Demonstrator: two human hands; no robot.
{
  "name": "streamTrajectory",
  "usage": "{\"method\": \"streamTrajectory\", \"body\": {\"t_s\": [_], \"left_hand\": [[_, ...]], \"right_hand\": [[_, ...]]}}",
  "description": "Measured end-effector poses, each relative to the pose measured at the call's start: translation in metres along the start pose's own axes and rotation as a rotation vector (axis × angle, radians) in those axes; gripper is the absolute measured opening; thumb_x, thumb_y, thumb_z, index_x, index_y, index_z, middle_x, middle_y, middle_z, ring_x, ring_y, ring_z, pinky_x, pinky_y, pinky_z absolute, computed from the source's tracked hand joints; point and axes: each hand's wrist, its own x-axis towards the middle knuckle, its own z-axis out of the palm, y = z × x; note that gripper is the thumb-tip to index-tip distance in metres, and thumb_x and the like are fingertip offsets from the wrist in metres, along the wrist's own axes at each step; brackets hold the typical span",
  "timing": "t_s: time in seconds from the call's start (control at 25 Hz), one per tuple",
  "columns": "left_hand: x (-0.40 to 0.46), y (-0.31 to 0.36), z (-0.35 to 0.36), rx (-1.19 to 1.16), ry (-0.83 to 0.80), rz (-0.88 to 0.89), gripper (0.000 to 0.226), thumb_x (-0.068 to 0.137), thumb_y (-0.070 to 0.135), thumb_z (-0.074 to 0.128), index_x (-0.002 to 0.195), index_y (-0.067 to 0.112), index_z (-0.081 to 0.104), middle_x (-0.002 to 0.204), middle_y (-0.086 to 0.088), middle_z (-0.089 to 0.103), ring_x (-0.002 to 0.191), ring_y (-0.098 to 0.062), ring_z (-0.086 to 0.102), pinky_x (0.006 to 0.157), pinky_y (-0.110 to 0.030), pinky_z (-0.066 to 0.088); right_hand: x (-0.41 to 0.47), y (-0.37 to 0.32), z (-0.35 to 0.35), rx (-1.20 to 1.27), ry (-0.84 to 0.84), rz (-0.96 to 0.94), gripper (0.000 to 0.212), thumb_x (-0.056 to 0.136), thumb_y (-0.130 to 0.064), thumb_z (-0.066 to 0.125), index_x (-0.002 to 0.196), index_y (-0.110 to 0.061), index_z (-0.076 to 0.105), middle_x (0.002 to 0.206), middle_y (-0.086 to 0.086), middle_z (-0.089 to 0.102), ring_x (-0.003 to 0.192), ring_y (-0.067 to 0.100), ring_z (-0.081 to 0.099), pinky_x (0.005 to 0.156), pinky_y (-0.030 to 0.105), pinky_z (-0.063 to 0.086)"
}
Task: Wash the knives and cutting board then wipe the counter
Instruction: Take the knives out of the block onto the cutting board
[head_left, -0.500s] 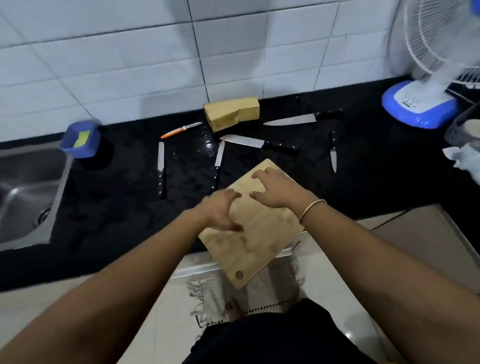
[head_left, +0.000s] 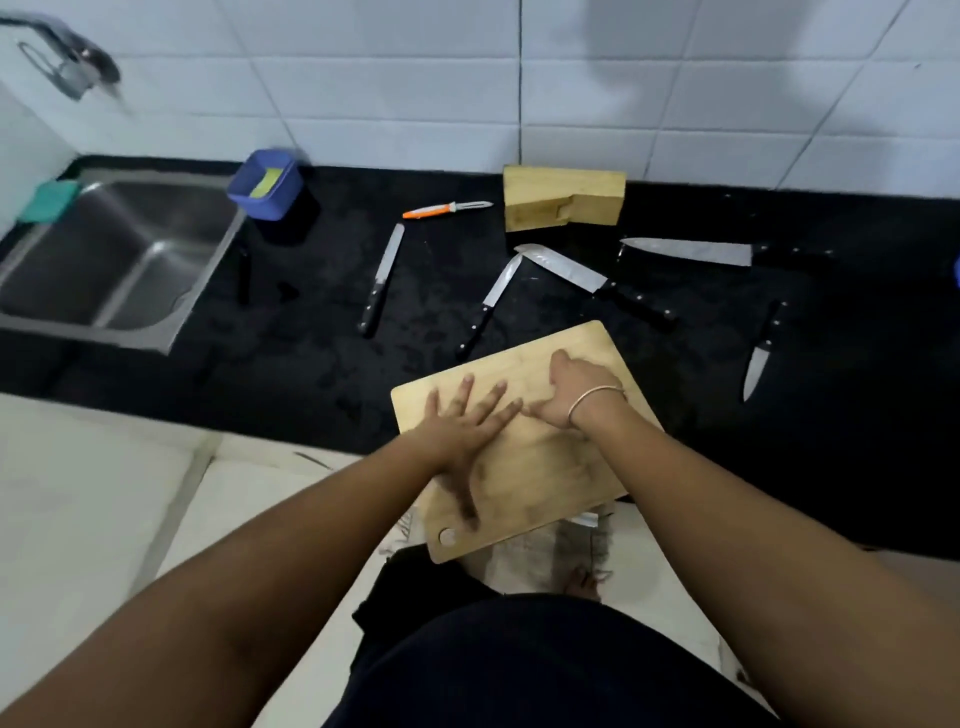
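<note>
Head view:
Left hand (head_left: 457, 421): I am pressing it flat on the cutting board (head_left: 545, 457), fingers straight and spread.
Right hand (head_left: 571, 392): I am resting it on the board, fingers curled under; grip cannot be determined.
Cutting board: lying on the counter (head_left: 291, 364), near end overhanging the edge.
Knives: five lying loose on the counter, e.g. chef's knife (head_left: 696, 252).
Sink (head_left: 119, 260): sitting at far left.

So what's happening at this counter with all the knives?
A person has both hands on a light wooden cutting board that overhangs the black counter's front edge. The left hand lies flat with fingers spread; the right hand curls on the board. Five black-handled knives, such as the large chef's knife, lie unwashed-looking nearby. The steel sink sits left.
</note>
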Motion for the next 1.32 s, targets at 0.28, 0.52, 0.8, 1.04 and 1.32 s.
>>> {"method": "streamTrajectory", "body": {"t_s": [0.28,0.52,0.8,1.04,1.32], "left_hand": [[0.016,-0.051,-0.023,0.055,-0.003,0.08,0.171,0.034,0.066,0.092,0.142,0.046,-0.039,0.149,0.014,-0.048,0.138,-0.032,-0.043,0.111,-0.069,-0.017],[0.034,-0.106,-0.076,-0.437,0.154,0.201,0.068,0.077,0.037,0.082,0.138,0.029,0.054,0.148,0.003,0.051,0.14,-0.016,0.041,0.115,-0.035,0.032],[0.036,-0.183,-0.072,-0.658,0.647,-0.614,0.019,0.087,0.026,0.057,0.101,0.015,0.05,0.095,-0.005,0.06,0.078,-0.027,0.057,0.063,-0.038,0.047],[0.067,-0.168,-0.077,-0.591,0.829,-0.476,0.021,0.088,0.023,0.058,0.104,0.014,0.048,0.097,-0.005,0.057,0.073,-0.021,0.055,0.056,-0.033,0.04],[0.14,-0.063,-0.149,-0.544,0.723,-0.174,0.023,0.089,0.022,0.058,0.11,0.015,0.052,0.106,-0.007,0.057,0.09,-0.026,0.058,0.068,-0.039,0.049]], "right_hand": [[0.021,-0.024,0.007,-0.007,0.0,0.074,0.062,0.083,-0.068,0.054,0.117,-0.015,0.05,0.109,0.008,0.065,0.1,0.029,0.063,0.069,0.035,0.04],[0.08,0.005,-0.048,0.23,0.22,0.216,0.032,0.087,-0.03,0.061,0.116,-0.017,0.059,0.122,0.013,0.059,0.112,0.035,0.055,0.092,0.041,0.049],[0.116,0.051,-0.039,-0.017,0.472,0.342,0.043,0.088,-0.017,0.064,0.126,-0.006,0.048,0.126,0.025,0.044,0.118,0.045,0.041,0.097,0.053,0.037],[0.126,0.082,-0.051,-0.136,0.419,0.305,0.034,0.087,-0.022,0.062,0.118,-0.01,0.053,0.12,0.019,0.049,0.112,0.038,0.044,0.092,0.044,0.034],[0.079,0.14,-0.06,0.322,0.488,0.295,0.034,0.087,-0.032,0.062,0.115,-0.019,0.048,0.104,0.01,0.065,0.093,0.032,0.063,0.075,0.038,0.041]]}}
